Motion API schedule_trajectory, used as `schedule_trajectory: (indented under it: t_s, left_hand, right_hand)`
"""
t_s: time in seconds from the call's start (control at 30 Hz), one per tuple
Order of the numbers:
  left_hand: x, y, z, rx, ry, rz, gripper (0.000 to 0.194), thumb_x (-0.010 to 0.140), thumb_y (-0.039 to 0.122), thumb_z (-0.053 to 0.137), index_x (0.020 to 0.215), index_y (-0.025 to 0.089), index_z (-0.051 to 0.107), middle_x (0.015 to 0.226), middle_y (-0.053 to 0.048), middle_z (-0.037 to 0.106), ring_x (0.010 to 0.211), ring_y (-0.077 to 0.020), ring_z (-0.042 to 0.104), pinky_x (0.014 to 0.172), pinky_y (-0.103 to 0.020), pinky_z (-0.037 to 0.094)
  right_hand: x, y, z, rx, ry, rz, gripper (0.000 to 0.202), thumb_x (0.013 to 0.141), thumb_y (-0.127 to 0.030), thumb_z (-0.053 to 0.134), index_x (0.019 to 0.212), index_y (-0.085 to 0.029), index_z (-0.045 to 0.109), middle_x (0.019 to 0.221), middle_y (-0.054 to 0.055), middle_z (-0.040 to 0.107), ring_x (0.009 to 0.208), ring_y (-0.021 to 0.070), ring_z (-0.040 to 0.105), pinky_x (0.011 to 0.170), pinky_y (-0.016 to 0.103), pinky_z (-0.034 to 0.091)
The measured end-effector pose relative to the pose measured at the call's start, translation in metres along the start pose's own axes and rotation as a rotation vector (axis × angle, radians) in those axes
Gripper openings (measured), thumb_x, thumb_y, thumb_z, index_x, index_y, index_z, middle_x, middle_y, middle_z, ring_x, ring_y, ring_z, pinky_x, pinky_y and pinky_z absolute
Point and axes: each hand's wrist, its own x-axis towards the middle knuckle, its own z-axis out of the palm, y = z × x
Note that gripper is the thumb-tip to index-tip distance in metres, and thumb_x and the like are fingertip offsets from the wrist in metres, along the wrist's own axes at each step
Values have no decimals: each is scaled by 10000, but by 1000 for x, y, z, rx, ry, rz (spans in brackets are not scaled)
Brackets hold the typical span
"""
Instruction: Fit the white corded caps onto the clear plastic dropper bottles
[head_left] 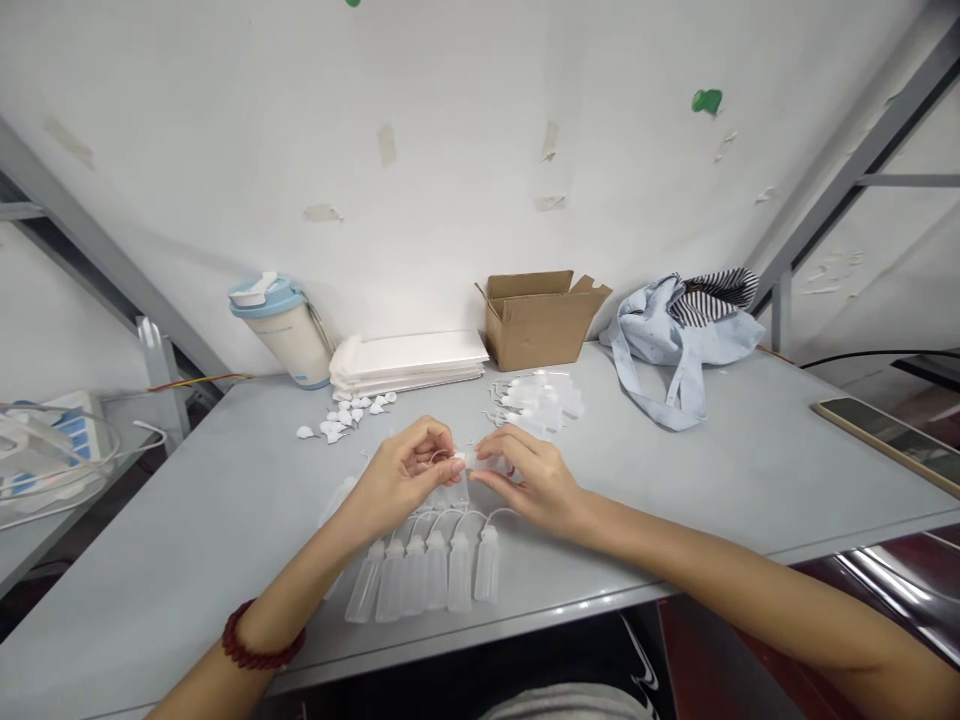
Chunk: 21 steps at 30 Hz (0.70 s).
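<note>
Both hands pinch one small bottle above the table's middle.
Left hand (409, 470) and right hand (529, 478) pinch a clear bottle (480, 462), perhaps at its cap; a row of bottles (424, 572) lies just nearer, the box (536, 320) far behind on the table (712, 480).

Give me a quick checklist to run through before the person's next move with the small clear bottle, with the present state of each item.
1. Left hand grips the small clear bottle: ok, fingertips pinch its left end.
2. Right hand steadies the same bottle: ok, fingers close on its right end.
3. Bottle's cap fully seated: cannot tell, fingers hide it.
4. Row of bottles on the table lies orderly, below the hands: ok, side by side.
5. Loose white caps apart from the hands: ok, heaped nearer the stack of white sheets.
6. Phone safely on the table: not ok, it lies at the right edge.
</note>
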Motion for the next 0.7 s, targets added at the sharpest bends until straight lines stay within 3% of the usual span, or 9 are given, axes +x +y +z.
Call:
schedule_trajectory:
  t_s: [0.27, 0.37, 0.43, 0.47, 0.53, 0.6, 0.7]
  left_hand:
    - [-1, -7, 2, 102, 88, 131, 178, 796, 277, 640, 797, 209, 476, 859, -11, 572, 897, -180, 601, 779, -310, 524]
    - [0, -4, 1, -1, 48, 60, 354, 787, 278, 669, 1069, 233, 460, 929, -24, 604, 915, -187, 625, 784, -323, 526]
    - [1, -1, -2, -66, -7, -34, 621, 807, 319, 664, 1312, 266, 306, 988, -40, 627, 896, -191, 649, 781, -333, 528]
    - [1, 1, -4, -80, -41, -83, 663, 827, 356, 641, 1362, 264, 260, 978, -42, 641, 865, -191, 661, 773, -334, 529]
    - [2, 4, -7, -78, -135, -160, 490, 871, 435, 561, 1283, 210, 422, 892, -39, 660, 774, -184, 669, 732, -322, 532]
    - [3, 5, -8, -66, -213, -185, 345, 899, 477, 490, 978, 162, 607, 780, -30, 650, 690, -167, 652, 688, -298, 527]
    - [2, 7, -6, -51, -221, -152, 364, 903, 459, 496, 737, 160, 618, 732, -17, 634, 648, -145, 622, 661, -270, 510]
  right_hand:
    - [5, -4, -3, 111, -22, 232, 212, 844, -388, 642, 837, -185, 581, 758, 24, 604, 649, 134, 537, 543, 239, 446]
    - [6, -4, -4, 95, 8, 178, 167, 861, -346, 627, 851, -188, 575, 773, 30, 609, 669, 139, 554, 557, 247, 458]
    - [5, -4, -4, 58, 42, 79, 102, 885, -284, 596, 876, -187, 564, 802, 44, 617, 699, 145, 574, 580, 257, 481]
    - [5, -4, -4, 28, 60, 20, 67, 893, -247, 580, 887, -185, 557, 817, 54, 624, 719, 150, 587, 592, 261, 492]
    - [5, -3, -3, -46, 92, -91, 13, 894, -179, 559, 893, -178, 546, 836, 74, 638, 738, 156, 609, 598, 262, 505]
    - [4, -1, -3, -118, 108, -165, 40, 886, -138, 551, 884, -176, 539, 842, 84, 651, 721, 155, 623, 575, 250, 508]
    - [3, 1, -2, -172, 114, -225, 62, 887, -123, 540, 869, -182, 534, 845, 86, 665, 707, 149, 635, 556, 235, 512]
